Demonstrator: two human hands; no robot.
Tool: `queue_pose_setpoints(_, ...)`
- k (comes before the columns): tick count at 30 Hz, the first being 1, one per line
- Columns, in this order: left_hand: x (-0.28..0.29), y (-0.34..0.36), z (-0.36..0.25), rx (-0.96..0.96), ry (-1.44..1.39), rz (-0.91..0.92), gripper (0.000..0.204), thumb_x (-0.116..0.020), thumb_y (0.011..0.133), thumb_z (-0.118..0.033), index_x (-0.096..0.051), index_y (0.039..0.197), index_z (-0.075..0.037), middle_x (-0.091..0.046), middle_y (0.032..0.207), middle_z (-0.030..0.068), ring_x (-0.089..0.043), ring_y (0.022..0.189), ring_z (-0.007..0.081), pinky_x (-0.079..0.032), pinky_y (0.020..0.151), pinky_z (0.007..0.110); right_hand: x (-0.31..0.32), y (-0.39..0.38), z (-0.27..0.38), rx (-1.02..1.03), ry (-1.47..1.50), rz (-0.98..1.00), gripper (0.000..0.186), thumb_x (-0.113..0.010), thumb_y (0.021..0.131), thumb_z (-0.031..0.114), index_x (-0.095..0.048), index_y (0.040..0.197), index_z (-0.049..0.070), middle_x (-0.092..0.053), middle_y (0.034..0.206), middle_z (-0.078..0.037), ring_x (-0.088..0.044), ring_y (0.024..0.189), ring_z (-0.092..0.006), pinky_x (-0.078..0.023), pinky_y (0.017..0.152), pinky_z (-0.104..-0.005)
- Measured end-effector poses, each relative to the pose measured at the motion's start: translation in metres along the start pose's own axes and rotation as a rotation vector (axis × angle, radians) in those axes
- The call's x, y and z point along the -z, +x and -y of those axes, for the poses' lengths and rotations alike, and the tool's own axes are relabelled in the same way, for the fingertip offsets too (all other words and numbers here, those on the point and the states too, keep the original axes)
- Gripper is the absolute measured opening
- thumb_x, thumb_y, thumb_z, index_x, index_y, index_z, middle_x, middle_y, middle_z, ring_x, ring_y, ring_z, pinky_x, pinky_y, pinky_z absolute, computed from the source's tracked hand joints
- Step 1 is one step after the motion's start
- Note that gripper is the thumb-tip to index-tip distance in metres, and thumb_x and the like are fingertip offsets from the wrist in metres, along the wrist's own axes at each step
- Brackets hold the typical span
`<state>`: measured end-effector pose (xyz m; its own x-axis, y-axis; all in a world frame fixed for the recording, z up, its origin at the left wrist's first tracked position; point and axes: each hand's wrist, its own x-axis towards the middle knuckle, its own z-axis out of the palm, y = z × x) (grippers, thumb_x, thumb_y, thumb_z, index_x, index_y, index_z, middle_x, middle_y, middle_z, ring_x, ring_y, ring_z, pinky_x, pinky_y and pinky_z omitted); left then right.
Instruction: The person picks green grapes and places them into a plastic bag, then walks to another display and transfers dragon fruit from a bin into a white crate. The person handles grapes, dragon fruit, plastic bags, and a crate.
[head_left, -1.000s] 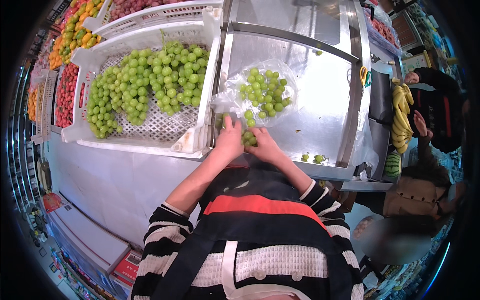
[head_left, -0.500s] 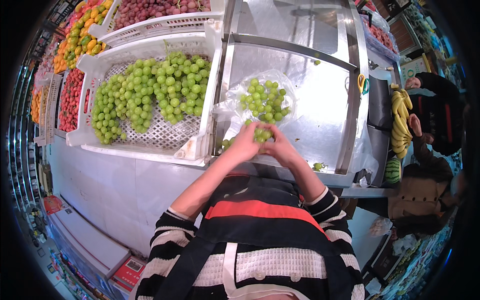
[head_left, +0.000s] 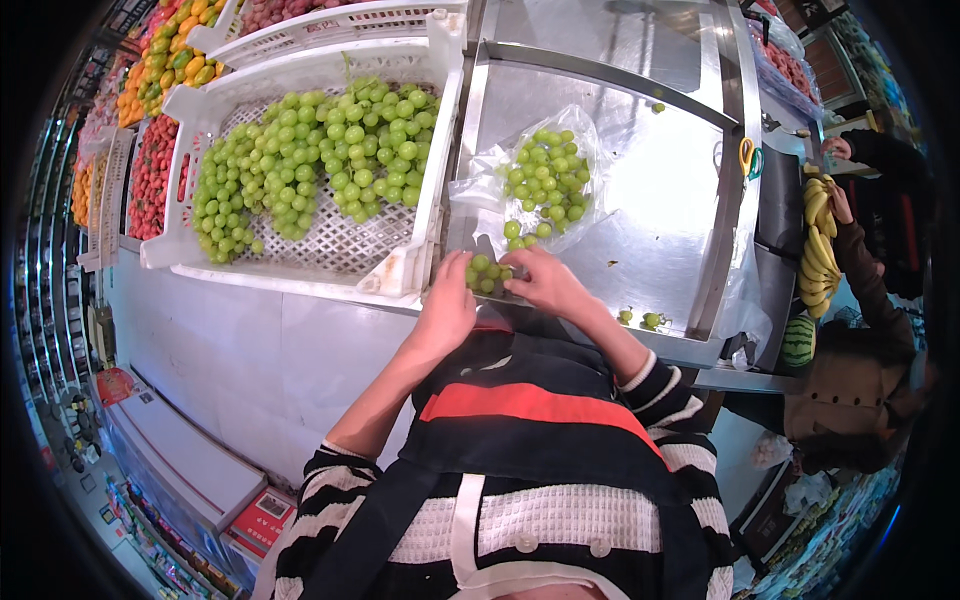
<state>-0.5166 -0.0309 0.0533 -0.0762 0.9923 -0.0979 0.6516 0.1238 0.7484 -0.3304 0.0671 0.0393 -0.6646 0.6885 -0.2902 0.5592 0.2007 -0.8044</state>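
A small bunch of green grapes (head_left: 484, 279) is between my two hands at the tray's near edge. My left hand (head_left: 446, 308) curls its fingers against the bunch's left side. From the right, my right hand (head_left: 552, 285) pinches at the same bunch with thumb and fingers. Just beyond, a clear plastic bag (head_left: 592, 150) lies spread under a larger heap of green grapes (head_left: 548, 178). Several loose grapes (head_left: 650, 321) rest by the tray's near right edge. My fingers partly hide the small bunch.
A white plastic crate (head_left: 300, 282) of green grape bunches stands left of the metal tray (head_left: 640, 240). Yellow and green scissors (head_left: 748, 160) lie on the tray's right rim. Farther right are bananas (head_left: 820, 260), a watermelon (head_left: 798, 342) and other people (head_left: 850, 370).
My hands have drawn apart and come down toward the near edge with the small bunch, away from the bag. More loose grapes now lie at the tray's near right. The view has shifted slightly.
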Motion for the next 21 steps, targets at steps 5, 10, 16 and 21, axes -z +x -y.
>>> queue_pose_setpoints(5,-0.035,0.012,0.013,0.098,0.139,0.029,0.057,-0.048,0.078,0.005,-0.032,0.132,0.01,-0.04,0.132,0.0318,-0.046,0.117,0.048,-0.042,0.096,0.048,-0.053,0.03,-0.005,0.102,-0.058,-0.08,0.049,-0.062,0.079,0.015,-0.051,0.125,0.004,-0.052,0.119,-0.024,-0.053,0.104,-0.0441,-0.047,0.089,-0.0462)
queue_pose_setpoints(10,-0.047,0.028,0.031,0.2,0.044,0.152,0.06,-0.058,0.075,0.0,-0.035,0.13,0.005,-0.042,0.123,0.0315,-0.049,0.108,0.0488,-0.043,0.095,0.048,-0.072,0.047,-0.029,0.1,0.058,-0.076,0.049,-0.061,0.079,0.012,-0.05,0.124,-0.002,-0.05,0.12,-0.028,-0.05,0.108,-0.0432,-0.04,0.098,-0.0444)
queue_pose_setpoints(16,-0.037,0.032,0.026,0.181,-0.047,0.235,0.067,-0.064,0.07,-0.006,-0.037,0.131,0.004,-0.045,0.12,0.0309,-0.047,0.111,0.0458,-0.041,0.099,0.044,-0.071,0.035,-0.04,-0.103,0.547,0.014,0.046,-0.065,0.082,0.01,-0.05,0.123,-0.002,-0.062,0.113,-0.019,-0.061,0.105,-0.0269,-0.049,0.089,-0.0348)
queue_pose_setpoints(21,-0.038,0.043,-0.012,0.144,-0.134,0.246,0.063,-0.062,0.072,-0.005,-0.039,0.13,0.003,-0.046,0.119,0.0296,-0.047,0.113,0.0448,-0.041,0.099,0.043,-0.03,0.009,-0.028,-0.206,0.726,-0.027,0.038,-0.062,0.086,0.005,-0.05,0.122,0.003,-0.057,0.112,-0.01,-0.056,0.1,-0.0176,-0.05,0.08,-0.0307)
